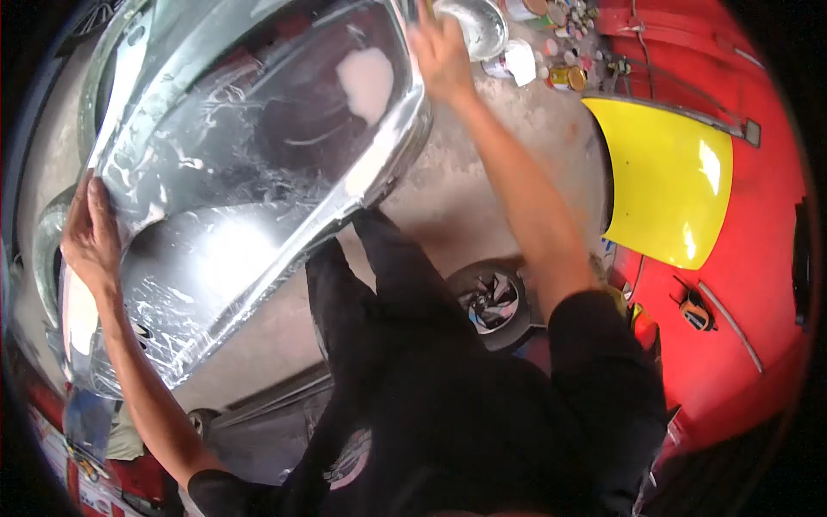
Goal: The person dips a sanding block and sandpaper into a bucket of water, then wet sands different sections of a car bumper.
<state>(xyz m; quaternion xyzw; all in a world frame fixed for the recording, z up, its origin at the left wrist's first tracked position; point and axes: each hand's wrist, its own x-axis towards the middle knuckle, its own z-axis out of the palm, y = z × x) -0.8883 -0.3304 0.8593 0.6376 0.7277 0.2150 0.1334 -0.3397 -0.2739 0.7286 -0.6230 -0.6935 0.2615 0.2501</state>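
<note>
A large car body panel (284, 112) slants across the upper left, dark and glossy, with pale smears and a pinkish-white patch (366, 84). What looks like clear plastic film (198, 284) covers its lower part. My left hand (90, 228) is closed over the panel's left edge, thumb on the near face, the other fingers partly hidden. At the top, my right hand (441, 56) is against the panel's right edge. Motion blurs its fingers, so I cannot make out their grip or anything in them.
Behind my right hand stand a metal basin (478, 26) and several paint cans (567, 77). A yellow panel (668, 181) lies on the right over a red surface (758, 258) with an orange-black tool (696, 310). A wheel (491, 302) is beside my legs.
</note>
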